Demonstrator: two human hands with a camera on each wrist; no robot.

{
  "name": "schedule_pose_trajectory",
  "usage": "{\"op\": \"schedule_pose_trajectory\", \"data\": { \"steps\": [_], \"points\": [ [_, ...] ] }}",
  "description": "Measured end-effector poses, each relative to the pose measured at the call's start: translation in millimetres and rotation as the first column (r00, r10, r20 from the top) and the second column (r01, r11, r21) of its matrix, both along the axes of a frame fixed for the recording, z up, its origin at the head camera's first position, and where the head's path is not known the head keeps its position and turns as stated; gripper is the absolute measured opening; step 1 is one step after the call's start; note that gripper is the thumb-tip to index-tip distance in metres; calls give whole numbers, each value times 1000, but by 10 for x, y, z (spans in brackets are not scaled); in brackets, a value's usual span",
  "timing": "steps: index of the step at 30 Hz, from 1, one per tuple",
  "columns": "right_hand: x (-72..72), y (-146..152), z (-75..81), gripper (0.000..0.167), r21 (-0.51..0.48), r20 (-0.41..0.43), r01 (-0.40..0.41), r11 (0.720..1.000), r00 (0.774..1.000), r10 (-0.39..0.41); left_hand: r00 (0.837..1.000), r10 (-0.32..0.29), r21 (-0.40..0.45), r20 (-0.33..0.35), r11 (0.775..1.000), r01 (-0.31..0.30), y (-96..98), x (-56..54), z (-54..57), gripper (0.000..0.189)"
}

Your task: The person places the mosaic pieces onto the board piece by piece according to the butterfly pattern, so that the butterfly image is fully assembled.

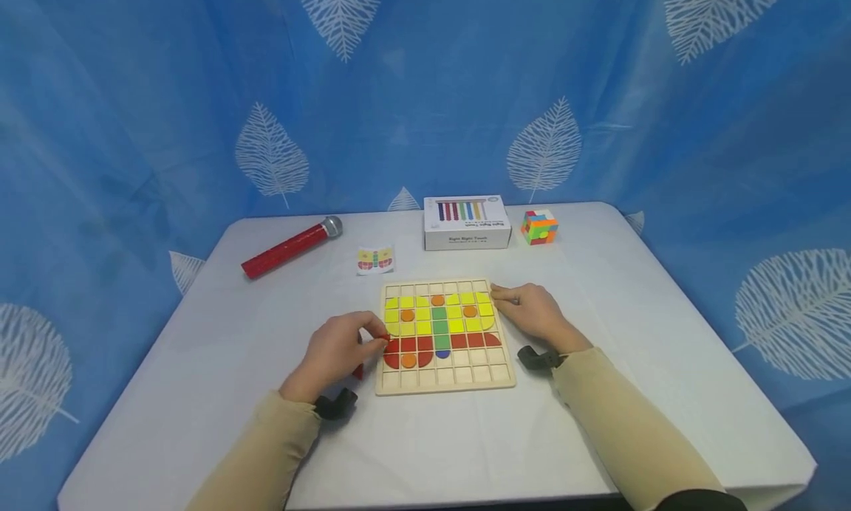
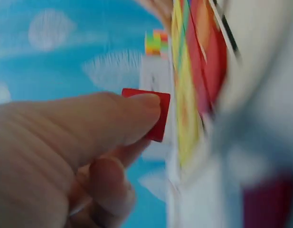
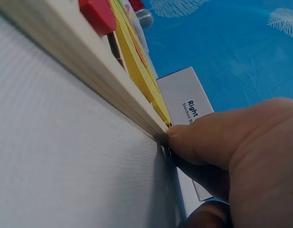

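A wooden grid board (image 1: 464,378) lies on the table, bearing yellow, red, green, orange and blue tiles laid in a butterfly shape. At its left edge my left hand (image 1: 335,351) pinches a small red square tile (image 2: 160,124) between thumb and fingers, just above the red row. My right hand (image 1: 537,317) grips the board's far right corner, its thumb (image 3: 191,137) on the edge; its other fingers are partly hidden. Another red piece (image 1: 358,371) lies on the cloth beside the board, partly behind the left hand.
Beyond the board lies a small card (image 1: 375,261) with a printed butterfly pattern. A red microphone (image 1: 286,249) lies at the back left. A white box (image 1: 467,238) and a colourful puzzle cube (image 1: 539,227) stand at the back, before a blue leaf-print curtain (image 1: 425,90).
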State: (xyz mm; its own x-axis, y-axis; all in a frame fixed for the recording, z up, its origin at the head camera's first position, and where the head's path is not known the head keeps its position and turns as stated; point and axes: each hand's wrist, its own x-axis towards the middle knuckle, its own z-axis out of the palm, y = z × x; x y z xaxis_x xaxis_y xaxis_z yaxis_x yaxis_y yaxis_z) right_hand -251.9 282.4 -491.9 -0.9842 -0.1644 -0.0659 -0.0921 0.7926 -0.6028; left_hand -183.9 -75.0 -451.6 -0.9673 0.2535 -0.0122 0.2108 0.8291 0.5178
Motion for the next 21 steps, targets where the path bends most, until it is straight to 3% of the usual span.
{"op": "schedule_pose_trajectory", "data": {
  "steps": [2,4,8,10,12,15,21],
  "points": [
    [0,16,2,42,0,-5,2,1000,1000,-2,991,-90,-22,-98,996,88,145,53,36,15],
    [-1,28,5,42,1,-10,4,1000,1000,-4,957,-206,-66,-203,978,197,302,104,52,15],
    [2,24,-4,41,-9,-16,4,1000,1000,-4,837,-410,-185,-363,912,367,597,166,39,14],
    [1,8,-23,42,-16,-16,-2,1000,1000,2,780,-475,-255,-408,879,402,717,173,20,11],
    [5,-9,-42,41,-25,-17,-2,1000,1000,2,741,-515,-302,-431,856,420,816,164,-11,10],
    [8,-24,-70,41,-23,-14,-5,1000,1000,5,719,-544,-349,-432,836,422,914,142,-82,9],
    [2,10,-66,41,-6,-31,6,1000,1000,-6,735,-547,-353,-402,833,427,975,121,-180,5]
  ]
}}
